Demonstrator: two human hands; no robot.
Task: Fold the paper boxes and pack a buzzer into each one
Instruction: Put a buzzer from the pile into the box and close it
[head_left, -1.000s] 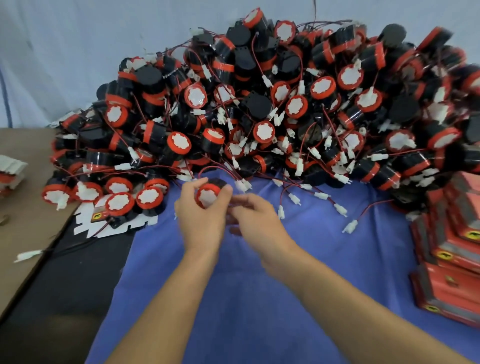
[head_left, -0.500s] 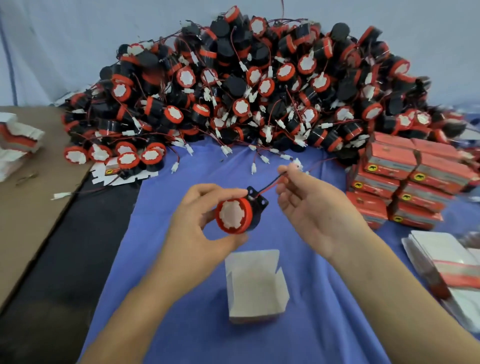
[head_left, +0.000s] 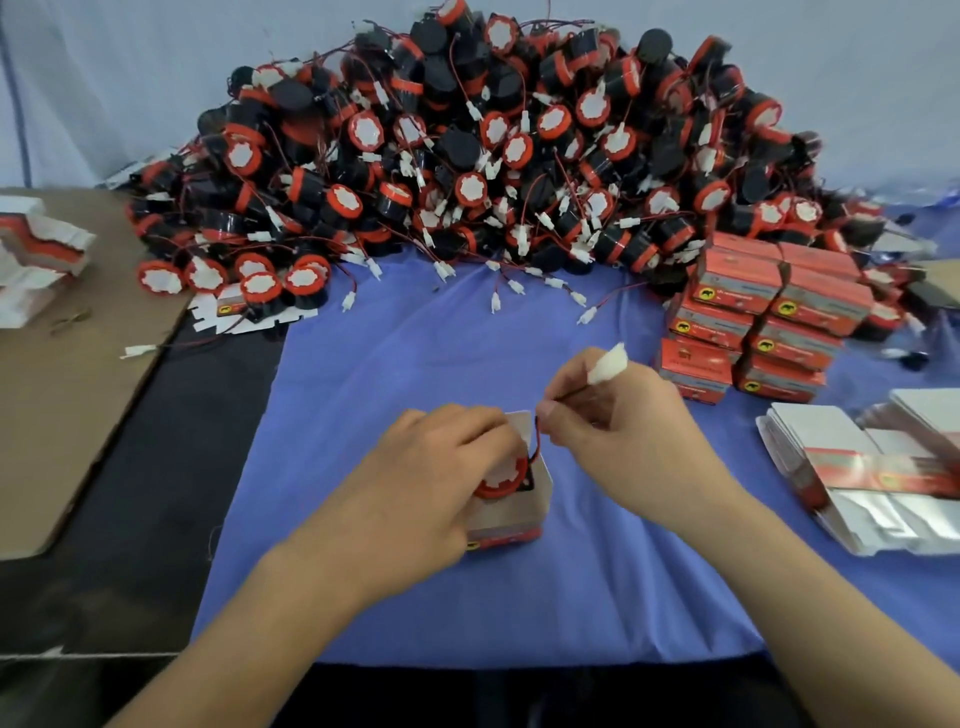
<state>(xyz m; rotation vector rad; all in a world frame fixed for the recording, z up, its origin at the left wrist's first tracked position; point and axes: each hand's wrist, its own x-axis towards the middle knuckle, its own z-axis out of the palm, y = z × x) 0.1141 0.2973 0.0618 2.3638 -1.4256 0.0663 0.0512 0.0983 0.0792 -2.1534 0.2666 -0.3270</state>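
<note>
Two bare hands meet over one small paper box standing open near the middle of the blue cloth. A buzzer sits in the box's mouth, red rim and white face up, partly sunk between the walls. The left hand, its arm entering at 7 o'clock, has its fingers curled over the buzzer's top. How firmly they grip I can't quite make out, since the hand hides most of it.

The right hand, at 1 o'clock from the box, pinches the buzzer's thin wire between thumb and forefinger. The white connector sticks up above the knuckles.

At 12 o'clock a great heap of loose buzzers is piled against the pale wall, wires and white plugs spilling onto the cloth. At 2 o'clock stand stacked closed red boxes, and at 3 o'clock lie flat box blanks. Off at 9 o'clock a brown cardboard sheet lies on the dark table, with more flat blanks on it at 10 o'clock.
</note>
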